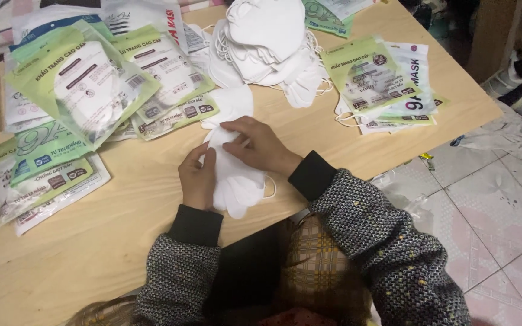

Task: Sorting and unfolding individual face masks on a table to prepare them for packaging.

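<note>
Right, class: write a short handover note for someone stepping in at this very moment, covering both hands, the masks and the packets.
Left hand: steadies the left edge of a small stack of white masks on the wooden table.
Right hand: lies flat on top of that stack.
Loose mask pile: at the far edge.
Green-and-clear packets: spread at left; more packets at right.
Done: several packets look filled.
Left: the big pile is unpacked; the stack in hand has no packet around it.

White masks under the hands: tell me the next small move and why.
Probably square the small stack of white masks by pressing its edges together. The left hand steadies one side and the right hand lies on top, while the masks fan out unevenly toward the table edge.
</note>
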